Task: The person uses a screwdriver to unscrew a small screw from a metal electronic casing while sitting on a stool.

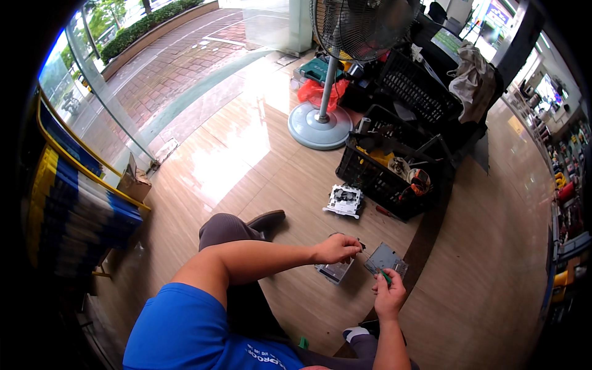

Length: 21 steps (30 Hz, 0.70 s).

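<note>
My right hand [390, 299] is closed around a green-handled screwdriver [385, 275], its thin shaft reaching up and left toward my other hand. The fingers of my left hand [339, 248] are pinched together by the screwdriver's tip. Something small and dark shows at those fingertips, too small to name. Below the left hand a silvery metal housing [336, 272] lies on the floor, partly covered by the hand. Just beyond the screwdriver a flat grey metal plate or case [383, 256] rests on the tiles. A white plastic mechanism with dark parts [344, 201] lies farther off.
A black plastic crate of tools [376, 179] stands ahead, with a red-handled tool [383, 211] beside it on the floor. Behind are a standing fan [320, 126], a green case [320, 69] and another black crate [419, 86]. A blue-and-yellow rack [80, 197] stands left.
</note>
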Each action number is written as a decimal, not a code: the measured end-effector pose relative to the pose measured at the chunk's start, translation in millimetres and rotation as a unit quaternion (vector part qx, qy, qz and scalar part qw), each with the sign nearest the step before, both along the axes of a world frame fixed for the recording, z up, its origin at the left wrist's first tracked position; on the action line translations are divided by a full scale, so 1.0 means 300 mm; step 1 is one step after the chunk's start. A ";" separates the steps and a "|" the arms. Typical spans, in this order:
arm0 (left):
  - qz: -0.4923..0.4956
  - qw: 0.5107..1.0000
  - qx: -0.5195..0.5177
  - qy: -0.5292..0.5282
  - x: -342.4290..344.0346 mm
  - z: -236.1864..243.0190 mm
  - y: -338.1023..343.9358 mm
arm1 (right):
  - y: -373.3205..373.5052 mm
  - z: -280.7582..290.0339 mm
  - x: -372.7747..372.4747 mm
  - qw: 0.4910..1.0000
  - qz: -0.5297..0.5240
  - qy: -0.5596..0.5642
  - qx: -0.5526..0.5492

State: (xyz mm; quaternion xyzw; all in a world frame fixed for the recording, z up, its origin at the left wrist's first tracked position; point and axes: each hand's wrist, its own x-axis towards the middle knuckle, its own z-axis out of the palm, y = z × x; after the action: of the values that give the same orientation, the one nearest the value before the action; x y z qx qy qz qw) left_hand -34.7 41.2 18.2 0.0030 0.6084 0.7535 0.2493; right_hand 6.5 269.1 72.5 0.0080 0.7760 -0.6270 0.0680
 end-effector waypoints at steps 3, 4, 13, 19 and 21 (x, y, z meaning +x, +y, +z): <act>-0.006 1.000 0.007 -0.003 -0.002 0.000 -0.003 | 0.000 -0.006 0.002 1.000 0.009 0.006 0.016; -0.006 1.000 0.007 -0.003 -0.002 -0.001 -0.003 | 0.000 -0.007 0.004 1.000 0.010 0.004 0.023; -0.004 1.000 -0.017 0.010 0.003 0.004 -0.002 | -0.005 0.024 -0.006 1.000 -0.022 0.007 0.008; -0.029 0.999 -0.037 0.013 -0.001 0.012 0.001 | 0.018 0.001 -0.008 0.999 -0.009 0.024 0.019; -0.029 0.999 -0.022 0.010 0.003 0.004 0.000 | 0.011 0.002 -0.004 0.999 0.011 0.024 0.030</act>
State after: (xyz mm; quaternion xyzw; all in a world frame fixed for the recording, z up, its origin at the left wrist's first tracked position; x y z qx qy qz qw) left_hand -33.9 41.2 19.4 0.0231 0.6272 0.7320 0.2650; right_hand 5.4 272.4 73.2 -0.0134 0.7961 -0.6025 0.0556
